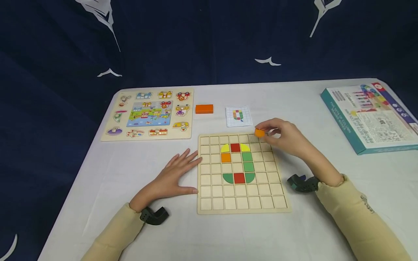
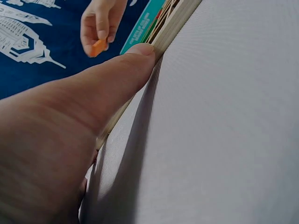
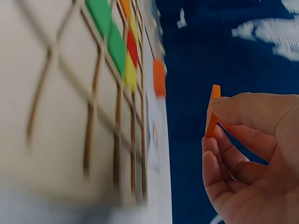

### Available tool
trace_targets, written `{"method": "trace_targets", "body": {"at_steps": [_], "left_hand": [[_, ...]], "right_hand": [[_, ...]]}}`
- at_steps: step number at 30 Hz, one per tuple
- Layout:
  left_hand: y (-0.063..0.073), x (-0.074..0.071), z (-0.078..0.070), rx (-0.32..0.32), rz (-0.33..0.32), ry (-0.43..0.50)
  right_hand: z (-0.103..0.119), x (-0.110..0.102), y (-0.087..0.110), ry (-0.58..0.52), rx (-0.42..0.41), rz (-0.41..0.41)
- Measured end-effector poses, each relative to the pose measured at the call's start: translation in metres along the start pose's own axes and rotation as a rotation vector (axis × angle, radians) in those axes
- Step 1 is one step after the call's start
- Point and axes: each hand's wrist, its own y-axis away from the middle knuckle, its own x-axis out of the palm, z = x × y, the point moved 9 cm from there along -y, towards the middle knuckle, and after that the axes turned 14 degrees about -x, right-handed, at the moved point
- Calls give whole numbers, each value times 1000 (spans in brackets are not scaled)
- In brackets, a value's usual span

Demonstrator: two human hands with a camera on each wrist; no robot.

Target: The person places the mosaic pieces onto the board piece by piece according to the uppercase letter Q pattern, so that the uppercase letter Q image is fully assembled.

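My right hand (image 1: pixel 284 137) pinches an orange square tile (image 1: pixel 259 132) between thumb and fingers, above the far right part of a wooden grid board (image 1: pixel 205 203). In the right wrist view the tile (image 3: pixel 213 111) is seen nearly edge-on. My left hand (image 1: pixel 173 177) lies with fingers spread at the board's left edge; its thumb (image 2: pixel 135 58) touches the side of the board in the left wrist view. On the grid, red, yellow, green and orange pieces form a ring: a red tile (image 1: pixel 235 147) at the top, an orange tile (image 1: pixel 226 157) at left, green tiles (image 1: pixel 249 166) at right.
Behind the board lie a printed pattern card (image 1: pixel 238 116) and an orange block (image 1: pixel 204 109). A knobbed picture puzzle (image 1: pixel 130 132) sits at the back left. At the right is a teal and white box (image 1: pixel 369 119). A dark blue patterned cloth (image 1: pixel 209 43) hangs behind the table.
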Motion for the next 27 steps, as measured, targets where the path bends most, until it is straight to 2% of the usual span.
{"method": "trace_targets", "body": {"at_steps": [8, 14, 21, 27], "left_hand": [[0, 0, 0, 5, -8, 5], [1, 2, 0, 15, -5, 7], [-1, 2, 1, -1, 12, -7], [-1, 0, 1, -1, -3, -7]], "right_hand": [[25, 51, -22, -59, -108, 104], [40, 80, -23, -86, -167, 186], [50, 96, -13, -65, -191, 275], [54, 101, -11, -52, -185, 315]]}}
